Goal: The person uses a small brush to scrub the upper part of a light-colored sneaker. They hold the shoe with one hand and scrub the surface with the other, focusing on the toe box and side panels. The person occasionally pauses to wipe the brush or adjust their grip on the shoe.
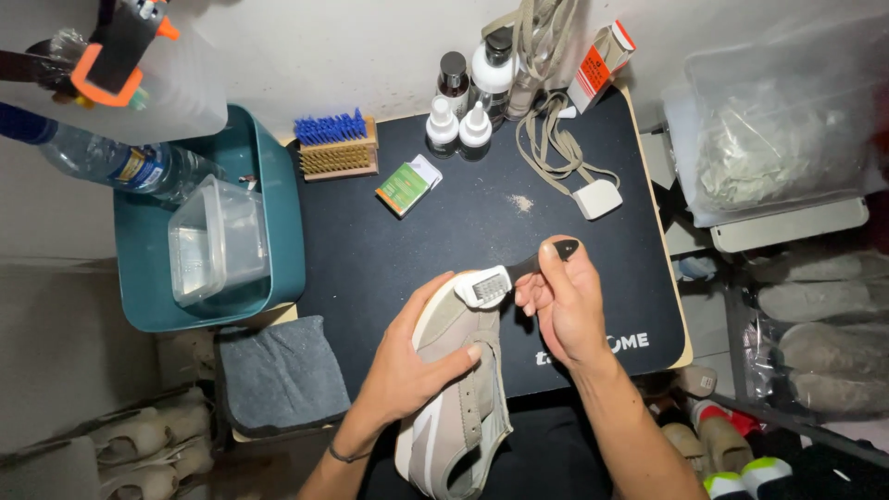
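My left hand grips a beige and white sneaker from its left side, thumb across the upper, toe pointing away from me. My right hand holds a small brush with a black handle and white head. The brush head rests on the sneaker's toe. Both hands hover over a black desk mat.
A teal bin holding a clear plastic box and a water bottle stands at the left. At the back are a blue-bristled wooden brush, several bottles, a small green box and beige laces. A grey cloth lies front left.
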